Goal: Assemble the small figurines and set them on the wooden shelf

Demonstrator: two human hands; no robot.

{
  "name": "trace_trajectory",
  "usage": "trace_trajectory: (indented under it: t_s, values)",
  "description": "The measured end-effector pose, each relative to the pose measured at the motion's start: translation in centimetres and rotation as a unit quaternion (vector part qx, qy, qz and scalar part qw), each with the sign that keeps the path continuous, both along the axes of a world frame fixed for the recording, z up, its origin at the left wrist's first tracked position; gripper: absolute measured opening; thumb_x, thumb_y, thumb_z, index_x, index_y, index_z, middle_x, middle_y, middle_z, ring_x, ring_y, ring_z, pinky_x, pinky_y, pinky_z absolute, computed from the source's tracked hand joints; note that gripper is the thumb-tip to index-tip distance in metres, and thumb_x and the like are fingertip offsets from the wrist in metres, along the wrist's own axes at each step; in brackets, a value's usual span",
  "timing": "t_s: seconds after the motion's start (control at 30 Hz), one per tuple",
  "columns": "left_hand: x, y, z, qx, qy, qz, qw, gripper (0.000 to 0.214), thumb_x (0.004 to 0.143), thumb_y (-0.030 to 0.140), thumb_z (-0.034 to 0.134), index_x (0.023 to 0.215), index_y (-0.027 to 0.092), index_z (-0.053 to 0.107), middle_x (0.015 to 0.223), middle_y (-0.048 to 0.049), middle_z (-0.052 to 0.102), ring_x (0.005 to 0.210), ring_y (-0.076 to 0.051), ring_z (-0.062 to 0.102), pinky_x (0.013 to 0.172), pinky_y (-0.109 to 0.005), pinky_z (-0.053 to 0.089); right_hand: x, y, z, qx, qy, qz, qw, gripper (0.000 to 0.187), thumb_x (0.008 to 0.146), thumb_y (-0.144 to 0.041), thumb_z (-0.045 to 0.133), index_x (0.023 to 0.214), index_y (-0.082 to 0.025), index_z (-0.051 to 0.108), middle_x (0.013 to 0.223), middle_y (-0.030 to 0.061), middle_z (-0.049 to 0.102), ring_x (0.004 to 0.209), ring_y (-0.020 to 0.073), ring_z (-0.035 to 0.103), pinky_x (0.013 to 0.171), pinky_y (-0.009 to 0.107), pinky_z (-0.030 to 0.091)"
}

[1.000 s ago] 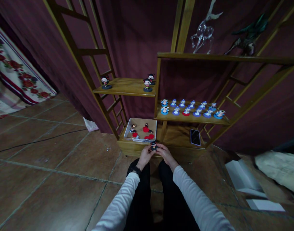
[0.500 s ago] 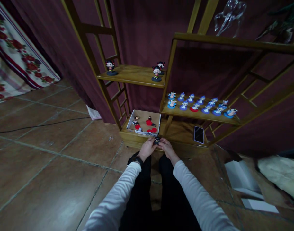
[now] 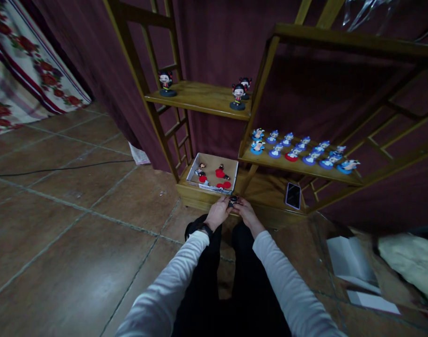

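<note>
While both hands (image 3: 219, 211) clamp a figurine (image 3: 233, 201), box edge (image 3: 214, 189) just beyond, wide floor (image 3: 76, 262) leftward

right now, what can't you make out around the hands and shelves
All in the head view:
Held figurine: small and partly covered by the left hand and right hand, so its details are unclear.
Rear figurine on the left shelf: body mostly hidden by the front figurine.
Clear statue: upper part cut off by the top edge.
Small pieces in the box: too small to identify.
</note>
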State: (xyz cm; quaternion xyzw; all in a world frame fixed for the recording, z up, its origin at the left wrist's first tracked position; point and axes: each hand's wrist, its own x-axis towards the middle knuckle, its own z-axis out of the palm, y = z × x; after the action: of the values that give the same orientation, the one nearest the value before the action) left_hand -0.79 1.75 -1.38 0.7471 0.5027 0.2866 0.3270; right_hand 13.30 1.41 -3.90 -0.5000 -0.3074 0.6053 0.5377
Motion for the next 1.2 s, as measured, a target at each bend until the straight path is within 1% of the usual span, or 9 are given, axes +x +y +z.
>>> trace_trajectory:
  t_s: [0.13,0.33,0.5,0.63,0.73,0.83,0.93,1.07,1.2]
  values:
    - [0.0,-0.1,-0.3,0.018,-0.009,-0.002,1.000,0.041,0.073,0.020,0.062,0.113,0.018,0.055,0.114,-0.0127,0.054,0.103,-0.025,0.054,0.088,-0.028,0.038,0.1,0.0,0.0,-0.002,-0.001,0.007,1.000,0.030,0.056,-0.020,0.068,0.085,-0.022,0.060,0.085,0.0005,0.065,0.087,0.0186,0.061,0.082,0.039,0.049]
    - [0.0,0.4,-0.5,0.012,0.003,0.008,1.000,0.036,0.071,0.021,0.063,0.107,0.018,0.059,0.111,-0.0120,0.056,0.100,-0.024,0.055,0.087,-0.029,0.039,0.1,0.0,0.0,-0.006,0.003,0.007,1.000,0.027,0.055,-0.021,0.069,0.081,-0.022,0.060,0.082,-0.0006,0.065,0.083,0.0174,0.062,0.082,0.038,0.049]
    - [0.0,1.1,-0.9,0.024,-0.010,0.005,1.000,0.030,0.069,0.019,0.065,0.098,0.016,0.064,0.097,-0.0109,0.061,0.090,-0.024,0.058,0.083,-0.032,0.042,0.0,-0.2,0.4,0.008,0.019,0.031,0.999,0.029,0.056,-0.026,0.070,0.084,-0.021,0.063,0.087,0.0011,0.067,0.084,0.0186,0.063,0.083,0.039,0.048]
    - [-0.1,1.2,-1.2,0.031,-0.043,0.013,0.998,0.022,0.068,0.021,0.065,0.090,0.016,0.066,0.089,-0.0084,0.062,0.081,-0.021,0.058,0.078,-0.030,0.043,-0.1,-0.3,0.9,0.004,0.023,0.023,0.999,0.031,0.055,-0.028,0.072,0.084,-0.020,0.065,0.088,0.0019,0.068,0.084,0.0190,0.063,0.083,0.039,0.048]
    - [-0.3,1.4,-1.3,0.013,-0.057,0.015,0.998,0.021,0.068,0.023,0.065,0.088,0.016,0.066,0.083,-0.0059,0.063,0.076,-0.018,0.057,0.073,-0.028,0.043,0.0,-0.4,1.2,0.005,0.036,0.027,0.999,0.034,0.055,-0.029,0.073,0.086,-0.020,0.065,0.090,0.0030,0.069,0.084,0.0190,0.063,0.084,0.038,0.047]
    - [-0.4,1.6,-1.4,-0.016,-0.074,-0.001,0.997,0.022,0.069,0.025,0.064,0.088,0.015,0.066,0.077,-0.0039,0.064,0.072,-0.016,0.057,0.069,-0.026,0.042,0.1,-0.6,1.4,0.011,0.051,0.032,0.998,0.036,0.055,-0.030,0.074,0.089,-0.020,0.065,0.094,0.0041,0.068,0.087,0.0193,0.063,0.085,0.038,0.046]
    - [-0.4,1.8,-1.4,-0.044,-0.110,-0.012,0.993,0.023,0.068,0.027,0.064,0.087,0.014,0.067,0.074,-0.0033,0.065,0.068,-0.015,0.056,0.066,-0.025,0.041,0.2,-0.8,1.6,0.016,0.057,0.029,0.998,0.037,0.055,-0.031,0.074,0.090,-0.020,0.065,0.092,0.0044,0.069,0.086,0.0194,0.063,0.086,0.038,0.045]
    - [-0.4,2.0,-1.4,-0.078,-0.163,-0.017,0.983,0.023,0.067,0.026,0.065,0.085,0.013,0.067,0.073,-0.0034,0.064,0.067,-0.015,0.055,0.065,-0.025,0.041,0.1,-1.0,1.8,0.024,0.069,0.032,0.997,0.038,0.056,-0.032,0.075,0.090,-0.019,0.065,0.089,0.0047,0.069,0.084,0.0194,0.064,0.086,0.039,0.045]
    - [-0.4,2.1,-1.3,-0.109,-0.220,-0.024,0.969,0.026,0.066,0.025,0.065,0.089,0.013,0.067,0.074,-0.0028,0.063,0.067,-0.014,0.053,0.066,-0.025,0.040,0.1,-1.0,1.9,0.031,0.076,0.034,0.996,0.038,0.056,-0.032,0.075,0.090,-0.018,0.065,0.090,0.0050,0.069,0.085,0.0190,0.064,0.086,0.038,0.045]
